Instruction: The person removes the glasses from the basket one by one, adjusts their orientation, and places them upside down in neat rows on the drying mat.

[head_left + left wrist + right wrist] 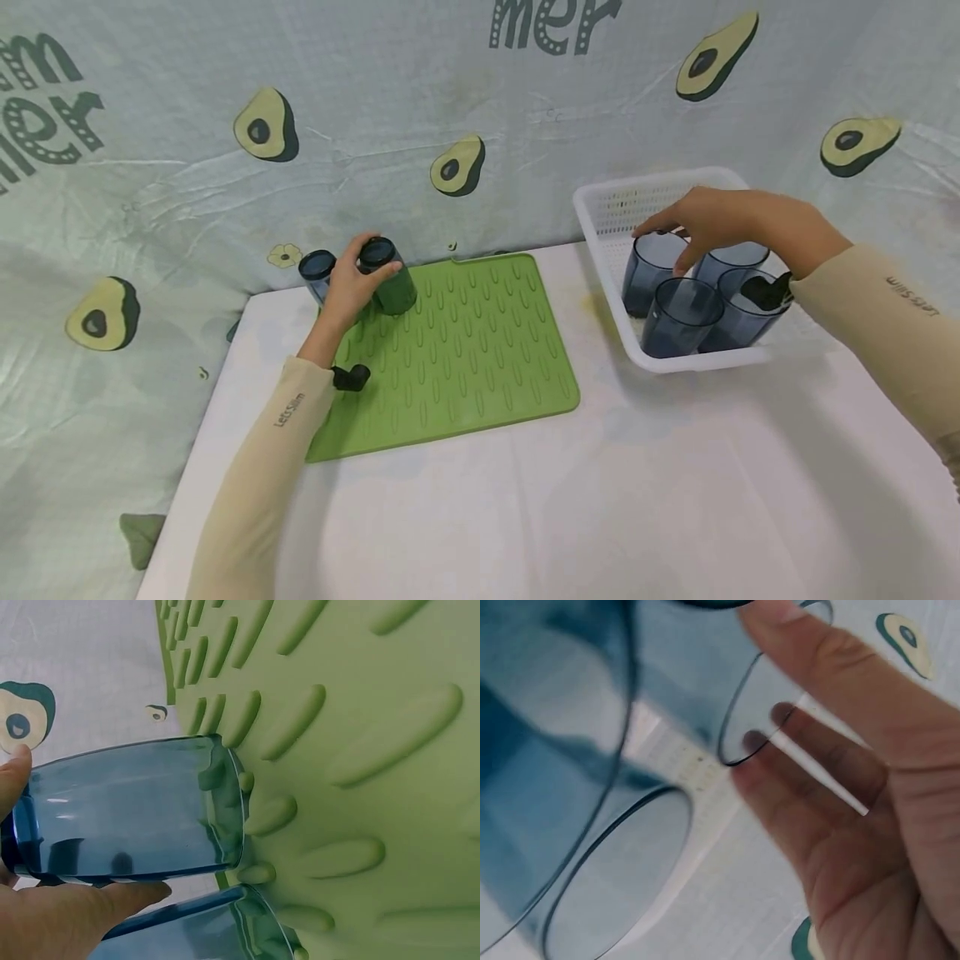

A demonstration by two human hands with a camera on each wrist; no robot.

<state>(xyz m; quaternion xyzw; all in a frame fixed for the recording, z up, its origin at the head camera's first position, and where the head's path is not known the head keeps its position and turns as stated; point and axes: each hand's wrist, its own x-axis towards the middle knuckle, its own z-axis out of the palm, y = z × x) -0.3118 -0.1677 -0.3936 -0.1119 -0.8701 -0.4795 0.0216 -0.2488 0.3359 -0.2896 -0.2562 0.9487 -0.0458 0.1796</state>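
Observation:
My left hand (pixel 351 285) holds a blue-tinted drinking glass (pixel 395 287) by its upper end, with thumb and fingers on either side. The glass stands upside down on the green ridged mat (pixel 465 350); in the left wrist view its rim meets the ridges. Close beside it is a second upturned glass (pixel 202 930). Over the white basket (pixel 603 292), my right hand (pixel 720 221) grips the rim of the back-left glass (pixel 647 279), thumb and fingers on opposite sides. Several upright glasses share the basket, including a front one (pixel 681 321) and a right one (pixel 746 317).
A white cloth (pixel 480 508) covers the table under mat and basket. Behind them rises a pale curtain (pixel 375 75) printed with avocados. The basket's walls surround the glasses, which stand closely packed.

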